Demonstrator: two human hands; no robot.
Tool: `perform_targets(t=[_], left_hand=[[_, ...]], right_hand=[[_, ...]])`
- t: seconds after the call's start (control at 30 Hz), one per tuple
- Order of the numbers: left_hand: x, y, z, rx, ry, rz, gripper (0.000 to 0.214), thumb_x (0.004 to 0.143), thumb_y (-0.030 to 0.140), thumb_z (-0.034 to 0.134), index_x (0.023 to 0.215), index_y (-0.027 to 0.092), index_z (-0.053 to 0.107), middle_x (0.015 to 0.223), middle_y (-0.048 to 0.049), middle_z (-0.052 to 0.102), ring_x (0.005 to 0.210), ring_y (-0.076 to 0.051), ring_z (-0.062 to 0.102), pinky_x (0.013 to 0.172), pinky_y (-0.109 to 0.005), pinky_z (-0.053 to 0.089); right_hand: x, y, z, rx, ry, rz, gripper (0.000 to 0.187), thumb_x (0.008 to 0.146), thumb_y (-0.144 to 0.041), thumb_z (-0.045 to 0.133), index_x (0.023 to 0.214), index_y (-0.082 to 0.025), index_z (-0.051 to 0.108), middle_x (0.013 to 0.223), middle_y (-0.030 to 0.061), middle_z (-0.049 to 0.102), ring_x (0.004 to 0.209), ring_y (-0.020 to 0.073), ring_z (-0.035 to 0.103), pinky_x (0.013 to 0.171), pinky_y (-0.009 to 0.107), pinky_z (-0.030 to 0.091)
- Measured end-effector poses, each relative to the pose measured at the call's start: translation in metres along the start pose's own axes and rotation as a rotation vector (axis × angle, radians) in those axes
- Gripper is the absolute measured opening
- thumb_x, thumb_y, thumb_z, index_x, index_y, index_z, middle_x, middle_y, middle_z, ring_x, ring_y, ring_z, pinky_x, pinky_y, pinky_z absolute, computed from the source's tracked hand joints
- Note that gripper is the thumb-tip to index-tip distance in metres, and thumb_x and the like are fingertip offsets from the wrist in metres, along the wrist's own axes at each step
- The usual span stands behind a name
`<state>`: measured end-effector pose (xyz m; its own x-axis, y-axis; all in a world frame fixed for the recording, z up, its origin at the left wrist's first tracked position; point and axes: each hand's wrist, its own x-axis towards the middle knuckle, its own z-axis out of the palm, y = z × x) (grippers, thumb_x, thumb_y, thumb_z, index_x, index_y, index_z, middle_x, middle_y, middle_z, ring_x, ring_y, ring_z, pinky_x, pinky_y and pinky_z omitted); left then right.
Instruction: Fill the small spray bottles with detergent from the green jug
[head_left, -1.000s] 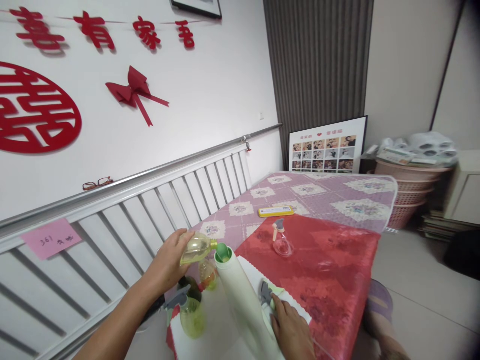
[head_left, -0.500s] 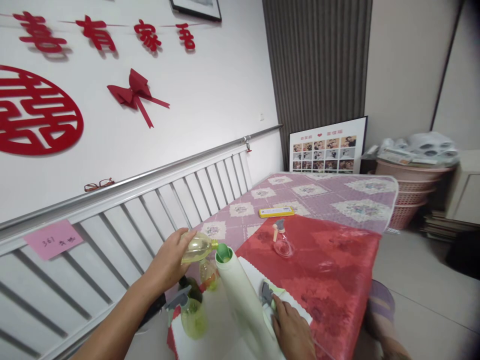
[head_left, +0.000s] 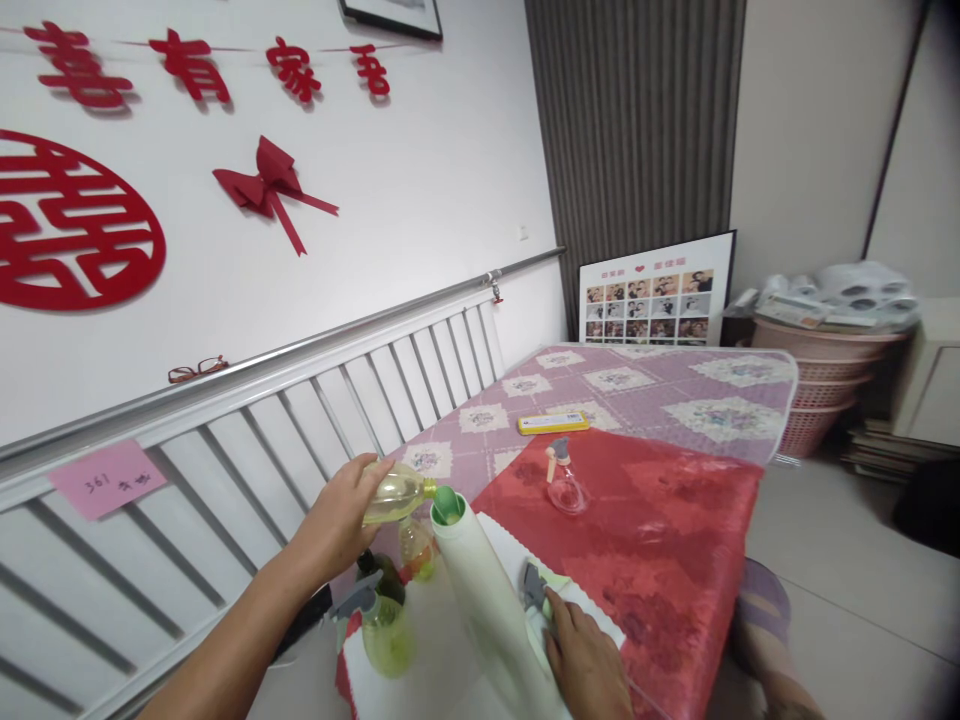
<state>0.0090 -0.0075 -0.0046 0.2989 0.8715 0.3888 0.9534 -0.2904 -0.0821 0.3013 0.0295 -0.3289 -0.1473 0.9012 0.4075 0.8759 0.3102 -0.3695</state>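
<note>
My left hand is closed around a clear yellow bottle, lying nearly on its side. The bottle's neck meets a green funnel-like piece at the mouth of a tall pale green jug. The jug leans; its base is out of view. Low on its right side, the curled fingers of my right hand grip it, with the exact hold partly hidden. Just beyond those fingers is a grey spray head. A yellow-green spray bottle, a small clear bottle and a dark bottle stand below my left hand.
A clear spray bottle stands on the red cloth. Behind it lies a yellow flat box on the purple patterned tablecloth. A white railing runs along the left. Stacked pink baskets stand right.
Almost nothing differs. Both hands, the tilted bottle and the jug keep their places, with only a slight shift of the view.
</note>
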Motion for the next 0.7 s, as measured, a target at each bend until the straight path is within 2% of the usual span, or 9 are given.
perform_targets(t=[0.17, 0.37, 0.7], left_hand=[[-0.0003, -0.0008, 0.0006, -0.009, -0.002, -0.005, 0.071, 0.076, 0.013, 0.054, 0.142, 0.026, 0.032, 0.14, -0.0133, 0.039, 0.126, -0.03, 0.044, 0.104, -0.05, 0.043], [0.0009, -0.0002, -0.0004, 0.007, -0.032, -0.02, 0.071, 0.076, 0.013, 0.055, 0.142, 0.024, 0.032, 0.141, -0.0139, 0.038, 0.127, -0.031, 0.043, 0.104, -0.05, 0.042], [0.0014, 0.0003, -0.0014, 0.005, -0.016, -0.015, 0.07, 0.076, 0.014, 0.055, 0.142, 0.025, 0.033, 0.14, -0.0136, 0.039, 0.125, -0.031, 0.044, 0.102, -0.051, 0.043]], right_hand=[[0.0002, 0.0, -0.0002, -0.008, -0.003, 0.0, 0.042, 0.088, -0.018, 0.047, 0.129, -0.021, 0.049, 0.103, 0.0061, 0.067, 0.091, 0.0225, 0.062, 0.076, 0.033, 0.042], [0.0004, 0.0, -0.0009, -0.02, -0.025, -0.006, 0.042, 0.088, -0.014, 0.045, 0.13, -0.017, 0.049, 0.104, 0.0077, 0.066, 0.092, 0.0229, 0.062, 0.077, 0.033, 0.042], [0.0003, -0.0003, -0.0015, 0.028, 0.024, -0.002, 0.042, 0.086, -0.016, 0.047, 0.128, -0.021, 0.05, 0.102, 0.0064, 0.067, 0.09, 0.0226, 0.063, 0.075, 0.033, 0.042]])
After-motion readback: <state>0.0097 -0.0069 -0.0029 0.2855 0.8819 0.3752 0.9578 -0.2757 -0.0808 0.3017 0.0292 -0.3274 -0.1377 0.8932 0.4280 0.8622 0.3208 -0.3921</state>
